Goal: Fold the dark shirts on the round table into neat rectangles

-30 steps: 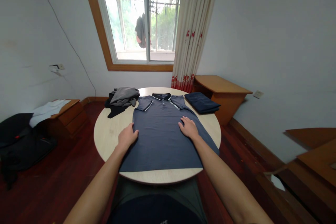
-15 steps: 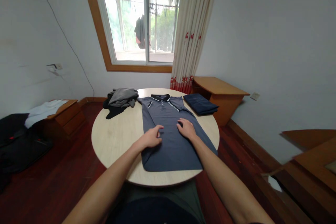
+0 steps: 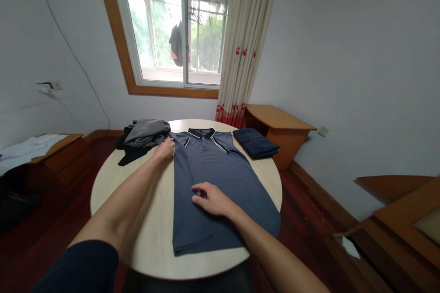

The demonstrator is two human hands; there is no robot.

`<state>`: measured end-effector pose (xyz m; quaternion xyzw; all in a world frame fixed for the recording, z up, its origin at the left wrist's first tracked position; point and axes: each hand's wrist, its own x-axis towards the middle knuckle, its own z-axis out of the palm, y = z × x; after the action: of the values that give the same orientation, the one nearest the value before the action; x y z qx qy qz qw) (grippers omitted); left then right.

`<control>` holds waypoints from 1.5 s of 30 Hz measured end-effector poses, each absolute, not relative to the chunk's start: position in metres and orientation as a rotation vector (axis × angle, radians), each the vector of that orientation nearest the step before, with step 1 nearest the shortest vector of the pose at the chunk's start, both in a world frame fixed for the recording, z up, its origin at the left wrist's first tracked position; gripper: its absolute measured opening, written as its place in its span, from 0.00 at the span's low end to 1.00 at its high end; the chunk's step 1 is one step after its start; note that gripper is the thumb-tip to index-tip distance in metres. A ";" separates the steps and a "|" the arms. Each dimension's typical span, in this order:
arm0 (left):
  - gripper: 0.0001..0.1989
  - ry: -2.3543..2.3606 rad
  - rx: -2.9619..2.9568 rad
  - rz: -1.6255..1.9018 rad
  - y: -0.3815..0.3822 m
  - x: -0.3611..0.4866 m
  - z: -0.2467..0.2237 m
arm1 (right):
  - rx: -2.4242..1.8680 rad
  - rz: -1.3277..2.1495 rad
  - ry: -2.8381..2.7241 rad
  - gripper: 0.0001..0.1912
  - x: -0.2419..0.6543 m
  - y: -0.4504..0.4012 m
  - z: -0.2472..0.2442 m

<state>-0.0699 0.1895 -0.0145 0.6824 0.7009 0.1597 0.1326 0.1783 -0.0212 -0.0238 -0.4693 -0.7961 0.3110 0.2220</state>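
A dark grey polo shirt [image 3: 220, 169] lies spread on the round table, with its black collar toward the window. My left hand [image 3: 167, 149] reaches to the sleeve on its left side, and the fingers are closed at the sleeve's edge. Over the lower body of the shirt is my right hand [image 3: 213, 199], its thumb and forefinger apart and nothing between them. A small fold shows at the shirt's near hem. Beside my left hand sits a pile of grey and black clothes [image 3: 146, 133].
The round table [image 3: 144, 210] has a pale top. A folded navy garment [image 3: 256, 143] lies at its back right. Behind that stands a wooden desk [image 3: 280, 118], next to a curtain [image 3: 242, 50]. A low wooden cabinet [image 3: 70, 160] is on the left.
My left hand has gone from the shirt's middle up to its left sleeve. The right hand has shifted left and nearer me. The view has turned slightly right.
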 end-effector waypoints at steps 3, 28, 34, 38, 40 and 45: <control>0.34 2.173 2.076 0.368 0.218 -0.080 -0.021 | -1.317 0.899 -2.227 0.21 0.176 -0.025 -0.026; 0.31 1.944 2.401 0.126 0.300 0.007 -0.063 | -1.429 1.482 -2.150 0.18 0.198 -0.050 -0.009; 0.34 2.007 2.282 0.103 0.310 -0.015 -0.066 | -1.431 1.520 -2.314 0.17 0.204 -0.030 0.000; 0.33 2.046 2.243 0.134 0.320 -0.035 -0.063 | -1.540 1.583 -2.389 0.13 0.228 -0.002 0.007; 0.29 2.049 2.237 0.145 0.327 -0.047 -0.057 | -1.565 1.678 -2.429 0.11 0.244 0.013 0.012; 0.21 2.033 2.238 0.208 0.346 -0.079 -0.039 | -1.360 1.991 -2.355 0.10 0.263 0.041 0.012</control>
<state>-0.0787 0.3463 -0.0386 0.7373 0.6698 0.0684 0.0556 0.2629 0.0410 0.0115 -0.4009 -0.6941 0.5870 -0.1142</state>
